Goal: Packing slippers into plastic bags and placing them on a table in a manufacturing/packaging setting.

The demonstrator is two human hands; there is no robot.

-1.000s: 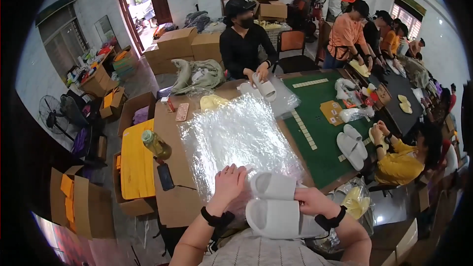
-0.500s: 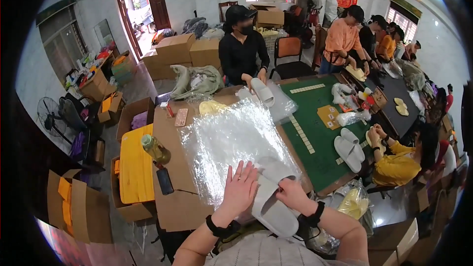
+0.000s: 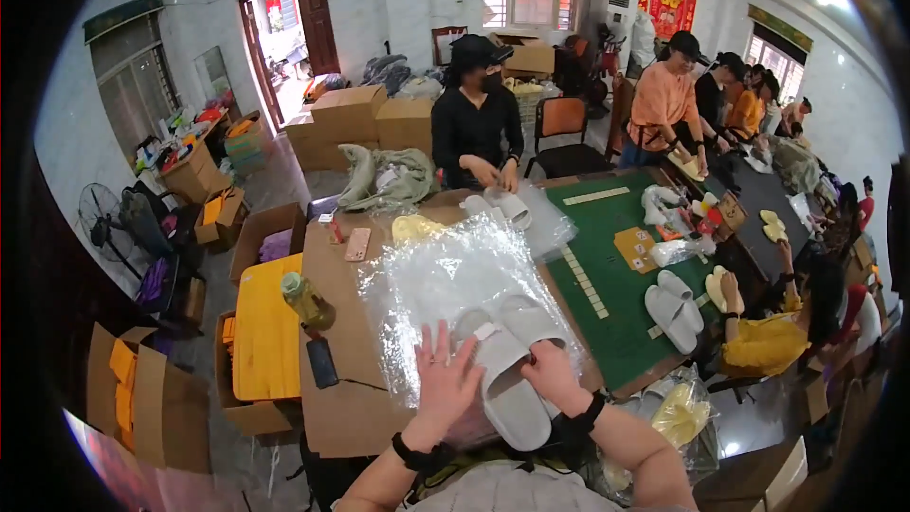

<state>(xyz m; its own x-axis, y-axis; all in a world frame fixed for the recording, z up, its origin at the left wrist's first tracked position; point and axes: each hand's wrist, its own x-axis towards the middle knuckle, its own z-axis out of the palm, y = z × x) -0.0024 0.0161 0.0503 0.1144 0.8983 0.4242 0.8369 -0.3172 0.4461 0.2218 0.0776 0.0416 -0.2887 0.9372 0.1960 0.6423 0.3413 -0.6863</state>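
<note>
A pair of light grey slippers lies at the table's near edge. My right hand point(image 3: 557, 377) has its fingers curled on the strap edge of the nearer grey slipper point(image 3: 517, 420). A small white tag point(image 3: 485, 331) shows on that slipper's strap. Just beyond, the other grey slipper point(image 3: 533, 320) rests on the clear plastic bags point(image 3: 455, 270). My left hand point(image 3: 444, 372) is spread with fingers apart, palm down over the bags, left of the nearer slipper. It holds nothing.
A phone point(image 3: 321, 363) and a green-capped bottle point(image 3: 308, 301) stand at the left. A yellow slipper point(image 3: 417, 228) lies behind the bags. Across the table a person in black handles grey slippers point(image 3: 512, 210). More grey slippers point(image 3: 673, 311) sit on the green mat point(image 3: 607, 256).
My left hand has gone from resting by the slipper with fingers together to spread out further left. The nearer slipper has shifted slightly left, and its tag now shows.
</note>
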